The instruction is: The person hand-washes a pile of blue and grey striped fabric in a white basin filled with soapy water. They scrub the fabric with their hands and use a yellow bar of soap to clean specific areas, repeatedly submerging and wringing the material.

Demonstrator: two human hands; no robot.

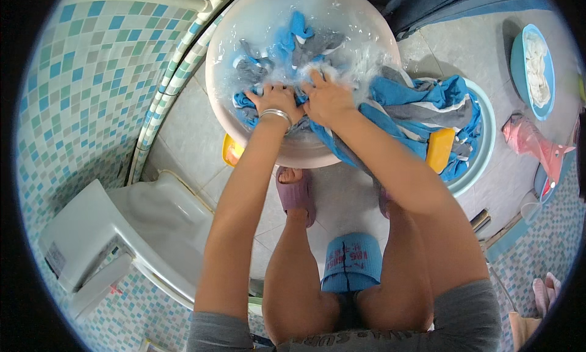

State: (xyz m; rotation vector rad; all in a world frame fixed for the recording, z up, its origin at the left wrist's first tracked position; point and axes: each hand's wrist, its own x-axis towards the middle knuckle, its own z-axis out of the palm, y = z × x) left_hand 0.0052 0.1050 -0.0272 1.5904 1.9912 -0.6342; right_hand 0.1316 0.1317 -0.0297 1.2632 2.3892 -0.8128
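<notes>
- The left hand (278,100), with a silver bracelet (276,114) on its wrist, is closed on a wet blue and grey cloth (390,105) at the near rim of the white basin (223,59), upper middle of the frame.
- The right hand (328,98) lies just beside it, fingers pressed down and gripping the same cloth.
- The cloth lies partly in the foamy water and trails right over the rim into a pale blue basin (485,145).
- A toilet (122,230) sits at lower left.
- A pink slipper (296,193) shows below the white basin.
</notes>
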